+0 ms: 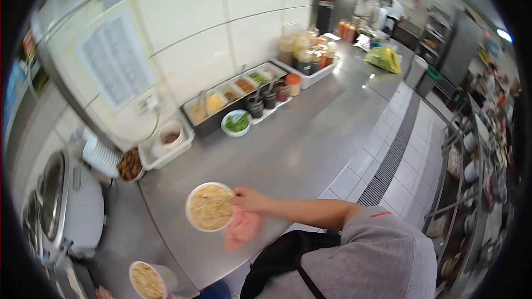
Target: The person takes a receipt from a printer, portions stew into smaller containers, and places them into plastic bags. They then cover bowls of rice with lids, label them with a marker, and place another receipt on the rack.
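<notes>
Your right hand (247,200) closes on a pink cloth (244,227) at the white tub's (210,206) rim.
The tub, round-mouthed, lies immediately left of that grip, over the counter (288,149); your right is plainly nearer. Fingers (103,293) show lower left, whose I cannot tell, nor your left hand's hold.

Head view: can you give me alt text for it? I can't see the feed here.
The person's right hand holds a pink cloth at the rim of a white tub of pale food on a metal counter. A second tub of similar food shows at lower left; farther back are a bowl of green leaves and bottles.
</notes>
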Motion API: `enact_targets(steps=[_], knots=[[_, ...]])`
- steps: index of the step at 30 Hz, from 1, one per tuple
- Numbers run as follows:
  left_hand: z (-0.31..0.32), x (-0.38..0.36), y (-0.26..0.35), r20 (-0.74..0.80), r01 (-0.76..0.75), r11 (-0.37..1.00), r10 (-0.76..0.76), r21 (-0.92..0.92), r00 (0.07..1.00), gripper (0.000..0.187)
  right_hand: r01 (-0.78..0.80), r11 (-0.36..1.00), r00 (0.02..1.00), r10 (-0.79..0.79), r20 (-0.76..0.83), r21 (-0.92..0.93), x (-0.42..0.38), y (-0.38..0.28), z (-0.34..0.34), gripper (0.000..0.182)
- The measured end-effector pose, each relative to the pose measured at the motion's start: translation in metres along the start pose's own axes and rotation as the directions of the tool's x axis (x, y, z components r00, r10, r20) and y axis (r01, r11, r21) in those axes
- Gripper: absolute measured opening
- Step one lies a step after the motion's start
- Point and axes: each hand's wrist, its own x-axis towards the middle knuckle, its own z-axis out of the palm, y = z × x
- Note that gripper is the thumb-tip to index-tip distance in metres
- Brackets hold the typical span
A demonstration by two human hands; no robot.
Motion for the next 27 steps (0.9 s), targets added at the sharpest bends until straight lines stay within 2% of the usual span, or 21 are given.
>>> enact_targets(steps=[1, 2, 3, 4, 5, 6, 7, 8, 9, 10, 12, 13, 15, 17, 18, 19, 21, 22, 23, 25, 27], knots=[[0.013, -0.011, -0.016, 0.105, -0.177, 0.916, 0.149, 0.359, 0.983, 0.033, -0.056, 0.998, 0.995, 0.055, -0.081, -0.01, -0.014, -0.002, -0.043, 0.026], [0.033, -0.026, -0.027, 0.216, -0.237, 0.886, 0.16, 0.4, 0.963, 0.032, -0.115, 0.993, 0.981, 0.111, -0.162, -0.014, -0.029, -0.003, -0.084, 0.026], [0.056, -0.042, -0.038, 0.322, -0.299, 0.852, 0.164, 0.431, 0.932, 0.03, -0.112, 0.991, 0.955, 0.126, -0.268, 0.065, -0.042, 0.005, -0.12, 0.025], [0.086, -0.061, -0.048, 0.357, -0.32, 0.816, 0.151, 0.481, 0.922, 0.03, -0.101, 0.984, 0.918, 0.148, -0.367, 0.143, -0.054, 0.014, -0.154, 0.024], [0.117, -0.078, -0.06, 0.387, -0.341, 0.777, 0.137, 0.528, 0.912, 0.03, -0.086, 0.985, 0.908, 0.139, -0.395, 0.147, -0.067, 0.027, -0.19, 0.024], [0.13, -0.069, -0.103, 0.41, -0.161, 0.947, 0.035, 0.277, 0.911, 0.031, -0.079, 0.978, 0.848, 0.169, -0.502, 0.196, -0.077, 0.04, -0.226, 0.025], [0.169, -0.098, -0.098, 0.433, -0.175, 0.947, 0.044, 0.268, 0.901, 0.031, -0.063, 0.968, 0.777, 0.2, -0.597, 0.242, -0.086, 0.048, -0.259, 0.027], [0.214, -0.131, -0.097, 0.459, 0.037, 0.991, -0.094, 0.132, 0.884, 0.035, -0.046, 0.969, 0.766, 0.19, -0.615, 0.242, -0.093, 0.057, -0.292, 0.027], [0.252, -0.164, -0.099, 0.504, 0.259, 0.966, -0.227, 0.007, 0.833, 0.04, -0.02, 0.965, 0.73, 0.193, -0.656, 0.262, -0.104, 0.063, -0.326, 0.024], [0.28, -0.18, -0.11, 0.528, 0.262, 0.965, -0.227, 0.008, 0.819, 0.04, 0.005, 0.96, 0.69, 0.198, -0.696, 0.278, -0.118, 0.073, -0.363, 0.022], [0.343, -0.201, -0.138, 0.7, 0.251, 0.964, -0.236, 0.083, 0.674, 0.031, 0.027, 0.975, 0.63, 0.156, -0.761, 0.222, -0.135, 0.092, -0.432, 0.021], [0.374, -0.221, -0.153, 0.715, 0.252, 0.963, -0.24, 0.092, 0.657, 0.031, 0.042, 0.983, 0.591, 0.12, -0.797, 0.179, -0.14, 0.101, -0.461, 0.021], [0.438, -0.258, -0.174, 0.677, 0.241, 0.964, -0.25, 0.11, 0.693, 0.03, 0.063, 0.968, 0.573, 0.162, -0.803, 0.241, -0.15, 0.109, -0.514, 0.02], [0.5, -0.289, -0.197, 0.693, 0.294, 0.949, -0.29, 0.117, 0.66, 0.03, 0.062, 0.954, 0.544, 0.214, -0.811, 0.293, -0.157, 0.108, -0.562, 0.022], [0.53, -0.304, -0.202, 0.726, 0.328, 0.937, -0.309, 0.122, 0.614, 0.031, 0.035, 0.979, 0.485, 0.157, -0.86, 0.199, -0.152, 0.115, -0.584, 0.03], [0.561, -0.323, -0.208, 0.757, 0.361, 0.924, -0.322, 0.122, 0.569, 0.032, 0.029, 0.981, 0.489, 0.154, -0.859, 0.192, -0.146, 0.128, -0.613, 0.03], [0.622, -0.357, -0.222, 0.759, 0.383, 0.919, -0.315, 0.094, 0.57, 0.027, 0.065, 0.99, 0.465, 0.081, -0.881, 0.126, -0.13, 0.15, -0.664, 0.03], [0.649, -0.374, -0.23, 0.766, 0.39, 0.918, -0.298, 0.067, 0.57, 0.027, 0.106, 0.978, 0.482, 0.107, -0.87, 0.179, -0.126, 0.154, -0.685, 0.03], [0.677, -0.392, -0.238, 0.773, 0.396, 0.917, -0.279, 0.039, 0.57, 0.026, 0.095, 0.977, 0.5, 0.118, -0.858, 0.189, -0.124, 0.152, -0.706, 0.03], [0.731, -0.418, -0.255, 0.759, 0.372, 0.928, -0.262, 0.028, 0.596, 0.027, 0.03, 0.97, 0.6, 0.174, -0.781, 0.24, -0.118, 0.148, -0.749, 0.025], [0.779, -0.445, -0.27, 0.753, 0.393, 0.919, -0.253, -0.008, 0.608, 0.025, 0.026, 0.955, 0.634, 0.211, -0.743, 0.294, -0.106, 0.14, -0.787, 0.029]])
